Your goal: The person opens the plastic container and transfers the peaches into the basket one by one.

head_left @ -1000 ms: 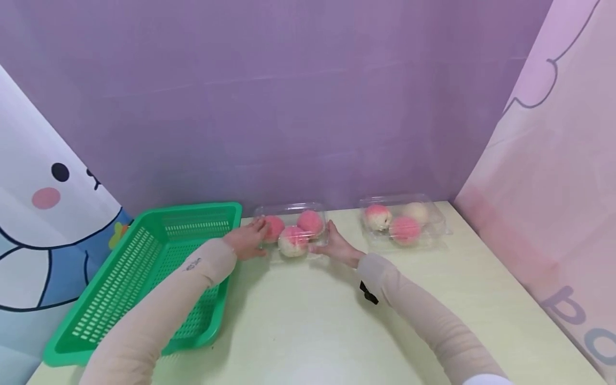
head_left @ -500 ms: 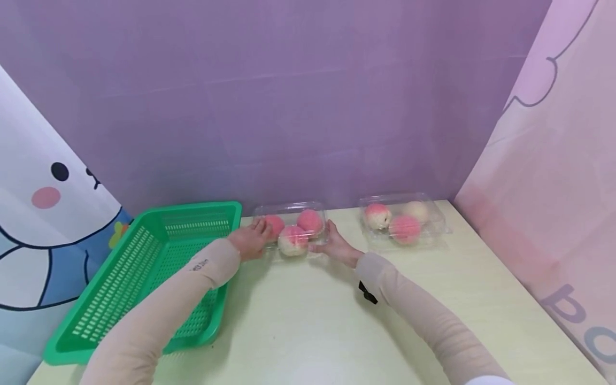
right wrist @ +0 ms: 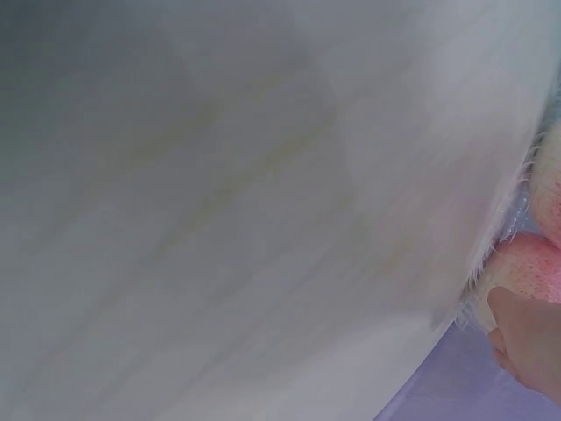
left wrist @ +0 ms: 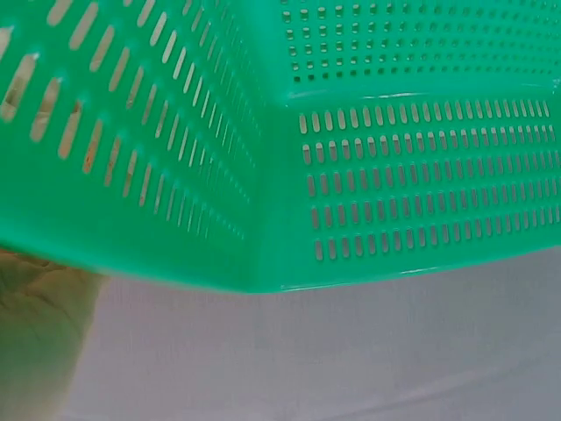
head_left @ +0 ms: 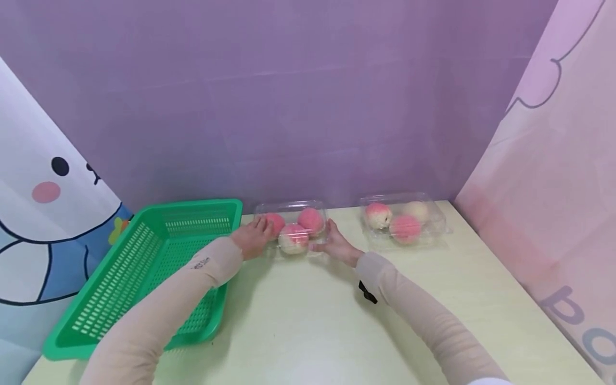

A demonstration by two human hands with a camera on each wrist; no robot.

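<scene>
In the head view, a clear plastic clamshell box (head_left: 290, 205) with three pink-and-cream fake peaches (head_left: 293, 240) sits at the table's back edge. My left hand (head_left: 252, 237) grips the box's left end, fingers over its side and the thumb hidden. At the right end my right hand (head_left: 335, 246) holds it, thumb toward the front and fingers along the side. The right wrist view catches part of the right hand (right wrist: 530, 346) beside a peach (right wrist: 517, 267). Only a blurred piece of the left hand (left wrist: 39, 324) shows behind the basket wall in the left wrist view.
A green perforated basket (head_left: 215, 315) stands on the left, its wall close to my left forearm. Another clear box (head_left: 435, 222) with several peaches lies at the back right. A purple curtain (head_left: 308, 107) hangs behind the pale table (head_left: 308, 331).
My left hand has drawn its thumb in out of sight and closed more around the box's left end. The right hand and both boxes stay nearly in place.
</scene>
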